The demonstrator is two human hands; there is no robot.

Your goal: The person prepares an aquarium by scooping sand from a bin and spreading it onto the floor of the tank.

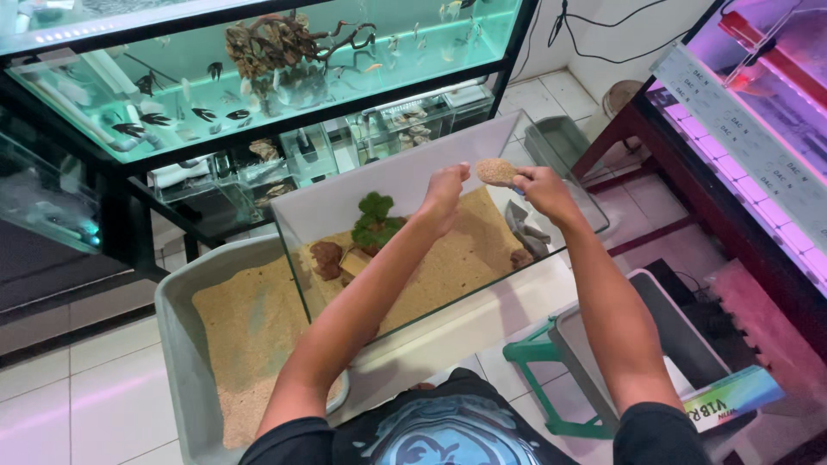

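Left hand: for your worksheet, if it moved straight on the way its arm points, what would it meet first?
The left hand already touches the round sandy stone that it shares with the right hand. Beyond that, probably the far wall of the glass tank, though depth is unclear.

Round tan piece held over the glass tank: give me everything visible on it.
The round tan piece is a flattish, roughly disc-shaped lump with a grainy, sand-coloured surface, like stone or pressed sand. It is held in the air above the far end of the glass tank, over the sand bed. The right hand grips its right edge with the fingertips; the left hand meets its left edge. Its underside is hidden.
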